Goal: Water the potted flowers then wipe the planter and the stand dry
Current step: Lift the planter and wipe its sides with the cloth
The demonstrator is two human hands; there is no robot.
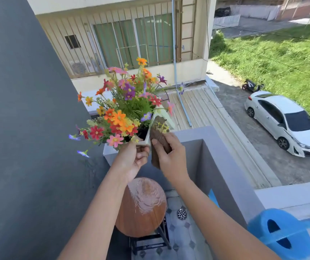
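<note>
My left hand [134, 158] grips the near end of a white planter [151, 135] and holds it up in the air, tilted. Colourful flowers [121, 107] fill it and hide most of its body. My right hand [170, 156] presses a brown cloth [159, 136] flat against the planter's right side. Below them stands the stand, a round wooden stool top [141, 216] on a dark frame, with a wet film of water across its far half.
A blue watering can [281, 235] sits on the grey balcony ledge [223, 158] at lower right. A dark grey wall [19, 109] rises on the left. The tiled floor has a drain [182, 213]. Beyond the ledge lie a roof, a white car and grass.
</note>
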